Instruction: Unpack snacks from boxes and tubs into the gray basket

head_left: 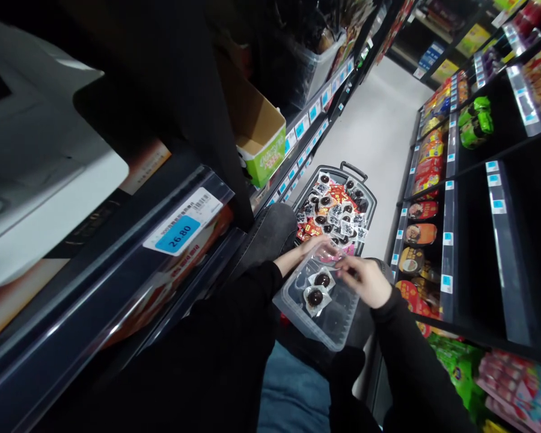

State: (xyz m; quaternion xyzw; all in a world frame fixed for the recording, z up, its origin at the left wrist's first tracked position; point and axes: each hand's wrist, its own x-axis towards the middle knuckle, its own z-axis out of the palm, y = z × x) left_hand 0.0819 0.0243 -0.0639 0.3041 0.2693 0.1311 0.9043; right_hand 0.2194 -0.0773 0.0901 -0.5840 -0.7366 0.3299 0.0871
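Note:
A clear plastic container (293, 307) is tilted over my lap, with two individually wrapped dark round pieces (315, 297) inside. My left hand (310, 248) grips its far end, fingers partly hidden behind the clear wall. Over the container's right side is my right hand (365, 281), its fingers curled together; whatever they hold, if anything, is too small to make out. Just beyond both hands stands a grey basket (370, 207) with a handle, filled with more wrapped dark pieces (346, 219) and red packets (338, 193).
Close on my left runs a dark shelf with a price label (183, 222) and an open green carton (265, 159). To the right, shelves hold bowl-shaped packages (420, 234) and colourful bags (518, 379). The pale aisle floor (379, 114) stretches ahead between them.

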